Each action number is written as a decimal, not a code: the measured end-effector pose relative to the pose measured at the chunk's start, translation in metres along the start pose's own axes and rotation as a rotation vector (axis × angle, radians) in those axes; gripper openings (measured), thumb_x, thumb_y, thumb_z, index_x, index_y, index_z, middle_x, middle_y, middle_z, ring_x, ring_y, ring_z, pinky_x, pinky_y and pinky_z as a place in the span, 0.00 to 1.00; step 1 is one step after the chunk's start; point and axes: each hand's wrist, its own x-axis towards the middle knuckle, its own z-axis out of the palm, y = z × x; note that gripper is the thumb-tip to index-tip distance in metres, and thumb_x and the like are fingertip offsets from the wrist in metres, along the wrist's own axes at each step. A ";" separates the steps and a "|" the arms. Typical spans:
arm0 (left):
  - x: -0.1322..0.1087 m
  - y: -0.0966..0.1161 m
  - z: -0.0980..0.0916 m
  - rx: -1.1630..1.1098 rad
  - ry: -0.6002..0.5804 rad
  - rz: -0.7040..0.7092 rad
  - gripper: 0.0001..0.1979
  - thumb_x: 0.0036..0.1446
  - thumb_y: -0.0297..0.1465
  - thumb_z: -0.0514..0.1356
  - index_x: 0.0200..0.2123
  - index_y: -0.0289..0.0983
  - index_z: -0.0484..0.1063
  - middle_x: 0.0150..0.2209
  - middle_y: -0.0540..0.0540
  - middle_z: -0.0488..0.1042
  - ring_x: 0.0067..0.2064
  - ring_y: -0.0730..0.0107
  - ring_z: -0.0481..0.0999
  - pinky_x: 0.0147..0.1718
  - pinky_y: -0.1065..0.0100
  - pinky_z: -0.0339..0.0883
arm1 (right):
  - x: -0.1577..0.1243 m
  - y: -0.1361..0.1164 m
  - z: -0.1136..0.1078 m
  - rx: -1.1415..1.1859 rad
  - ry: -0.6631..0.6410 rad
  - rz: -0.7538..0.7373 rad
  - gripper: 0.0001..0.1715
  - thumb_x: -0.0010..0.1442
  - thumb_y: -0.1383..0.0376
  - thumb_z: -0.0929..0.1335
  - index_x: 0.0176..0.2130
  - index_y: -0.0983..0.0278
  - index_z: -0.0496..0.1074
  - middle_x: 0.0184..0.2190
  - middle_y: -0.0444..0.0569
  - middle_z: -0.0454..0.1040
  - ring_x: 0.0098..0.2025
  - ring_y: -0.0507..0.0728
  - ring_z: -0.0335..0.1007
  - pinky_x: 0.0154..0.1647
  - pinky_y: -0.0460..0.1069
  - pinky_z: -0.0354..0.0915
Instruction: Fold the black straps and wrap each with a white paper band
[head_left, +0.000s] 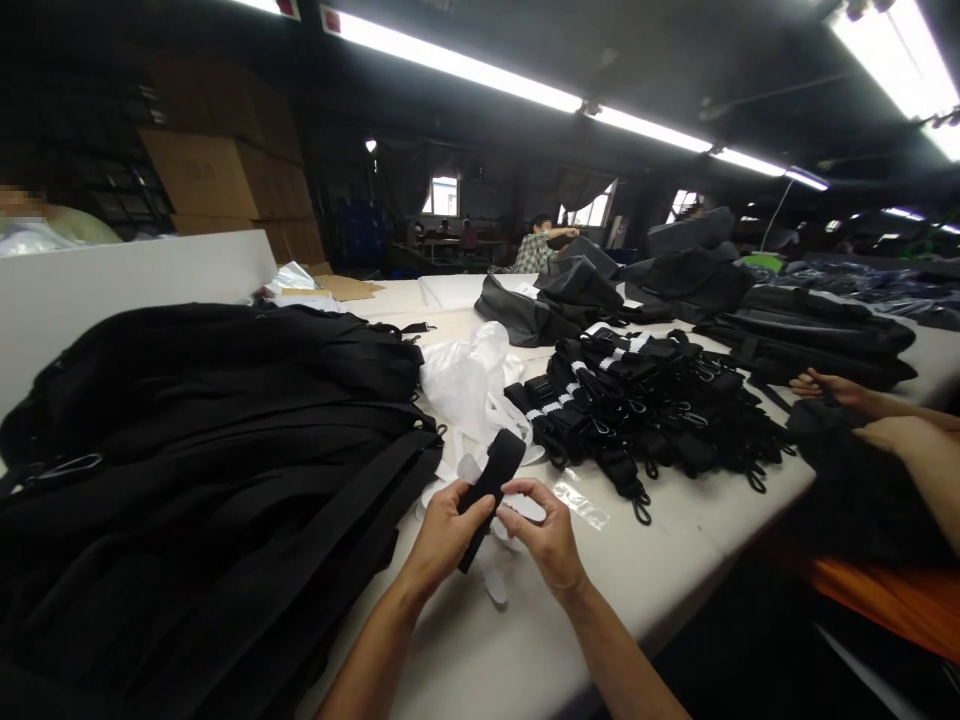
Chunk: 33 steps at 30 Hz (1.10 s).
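Over the pale table (667, 560), my left hand (444, 530) is closed on a black webbing strap (504, 458), thumb lying across it. My right hand (546, 535) pinches a small white oval piece (526, 507) right beside the strap; whether the two touch I cannot tell. More white rounded pieces (493, 582) lie on the table under and behind my hands. Just beyond them sits a crumpled white plastic bag (476, 375). A small clear plastic strip (581, 503) lies to the right of my right hand.
Black fabric bags (187, 480) with metal clips fill the left side. A pile of black straps (637, 400) with hooks and white bands lies to the right. Farther back are dark bags (570, 295). At the right edge another person's hands (847, 392) hold black fabric.
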 end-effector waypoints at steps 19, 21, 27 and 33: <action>-0.030 0.006 0.030 0.029 -0.632 -0.091 0.11 0.53 0.35 0.61 0.37 0.35 0.77 0.28 0.46 0.76 0.25 0.71 0.72 0.26 0.70 0.66 | -0.051 -0.047 -0.057 -0.646 -0.219 -0.368 0.08 0.66 0.65 0.64 0.35 0.58 0.72 0.43 0.47 0.74 0.50 0.58 0.69 0.62 0.59 0.55; -0.031 -0.002 0.038 0.068 -0.602 -0.083 0.10 0.53 0.35 0.61 0.35 0.35 0.77 0.27 0.46 0.75 0.25 0.70 0.71 0.26 0.69 0.66 | -0.058 -0.035 -0.059 -0.542 -0.134 -0.249 0.10 0.67 0.62 0.64 0.33 0.59 0.71 0.39 0.48 0.73 0.45 0.58 0.69 0.53 0.54 0.62; -0.029 -0.010 0.045 0.160 -0.420 0.122 0.20 0.51 0.31 0.63 0.50 0.38 0.72 0.42 0.44 0.75 0.40 0.63 0.73 0.38 0.67 0.67 | -0.061 -0.022 -0.054 -0.380 0.035 -0.139 0.10 0.64 0.60 0.67 0.32 0.61 0.73 0.36 0.47 0.73 0.41 0.57 0.69 0.45 0.50 0.62; -0.030 0.000 0.042 0.235 -0.380 0.292 0.12 0.63 0.32 0.54 0.44 0.38 0.75 0.40 0.46 0.77 0.41 0.66 0.74 0.41 0.68 0.65 | -0.054 -0.022 -0.049 -0.350 0.047 -0.106 0.11 0.61 0.58 0.70 0.32 0.62 0.74 0.34 0.46 0.73 0.39 0.56 0.68 0.43 0.48 0.62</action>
